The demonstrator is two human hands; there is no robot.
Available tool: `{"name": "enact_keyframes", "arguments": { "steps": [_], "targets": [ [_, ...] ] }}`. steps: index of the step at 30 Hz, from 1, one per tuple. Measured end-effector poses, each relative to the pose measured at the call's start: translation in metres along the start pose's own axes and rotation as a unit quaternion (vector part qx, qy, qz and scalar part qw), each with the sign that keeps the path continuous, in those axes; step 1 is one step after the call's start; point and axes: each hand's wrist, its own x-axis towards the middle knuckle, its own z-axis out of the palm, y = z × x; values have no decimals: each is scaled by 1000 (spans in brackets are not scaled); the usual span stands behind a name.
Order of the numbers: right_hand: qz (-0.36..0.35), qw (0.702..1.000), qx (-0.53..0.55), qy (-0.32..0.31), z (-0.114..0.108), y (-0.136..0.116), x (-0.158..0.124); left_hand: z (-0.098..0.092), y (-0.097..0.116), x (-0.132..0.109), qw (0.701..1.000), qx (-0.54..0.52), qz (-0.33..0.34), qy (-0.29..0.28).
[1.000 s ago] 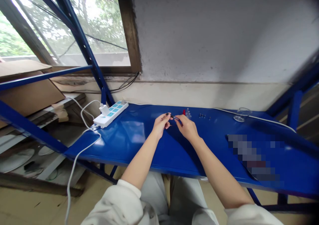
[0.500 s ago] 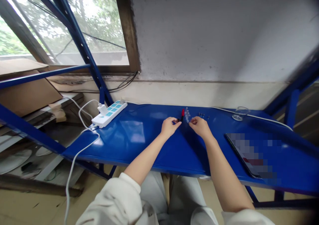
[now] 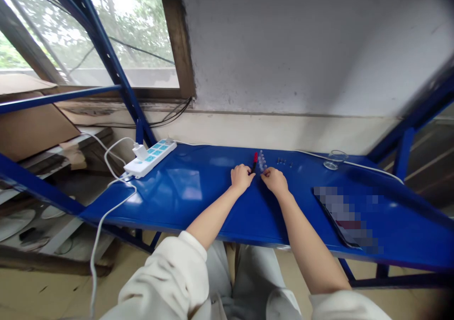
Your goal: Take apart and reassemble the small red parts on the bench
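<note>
My left hand (image 3: 242, 178) is closed, its fingertips at the lower black part of a slim red-and-black tool (image 3: 255, 159), whose red end points away from me; its exact kind is too small to make out. Just to the right of it, a translucent terminal strip (image 3: 261, 159) with a row of bumps extends away from me. The fingers of my right hand (image 3: 275, 180) are pinched at the strip's near end. Past that hand, several small metal screw-like pieces (image 3: 282, 161) lie on the blue table (image 3: 213, 206).
A white power strip (image 3: 152, 158) with a plug and cable sits at the table's left end. At the back right stands a clear cup (image 3: 331, 165), near a white cable along the wall. A dark flat device (image 3: 340, 220), partly blurred out, lies at the right.
The view has shifted slightly, moving the whole scene left in the picture. My right hand now sits closer to my left hand, still at the strip's near end. The tool stays by my left hand.
</note>
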Motion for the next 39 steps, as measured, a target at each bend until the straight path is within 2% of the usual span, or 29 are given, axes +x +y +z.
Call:
{"name": "enact_keyframes", "arguments": {
  "steps": [4, 8, 10, 12, 19, 23, 25, 29, 31, 35, 39],
  "targets": [
    [3, 1000, -6, -2, 0, 1, 0, -8, 3, -3, 999, 39, 8, -5],
    [9, 1000, -13, -3, 0, 1, 0, -22, 6, -10, 994, 58, 95, 4],
    [8, 1000, -19, 0, 0, 1, 0, -27, 6, -14, 988, 68, 140, -11],
    [6, 1000, -25, 6, -1, 1, -1, -29, 7, -15, 984, 76, 156, -32],
    [32, 998, -42, 30, -10, -9, -9, -28, 2, -8, 990, 53, 126, -19],
    [-9, 997, -13, 74, -13, -23, -14, -36, -7, -2, 995, -19, 94, -14],
    [-36, 995, -1, 91, -15, -32, -13, -45, -13, 0, 993, -86, 71, 24],
    [-67, 992, -5, 105, -19, -50, -5, -65, -24, -4, 965, -204, 19, 161],
    [-81, 992, -16, 96, -18, -58, -2, -71, -29, -8, 954, -232, 5, 192],
    [-117, 990, -38, 67, -5, -68, -4, -70, -34, -16, 952, -249, -1, 179],
    [-146, 988, -39, 34, 9, -67, -13, -66, -32, -19, 959, -236, 14, 156]
  ]
}}
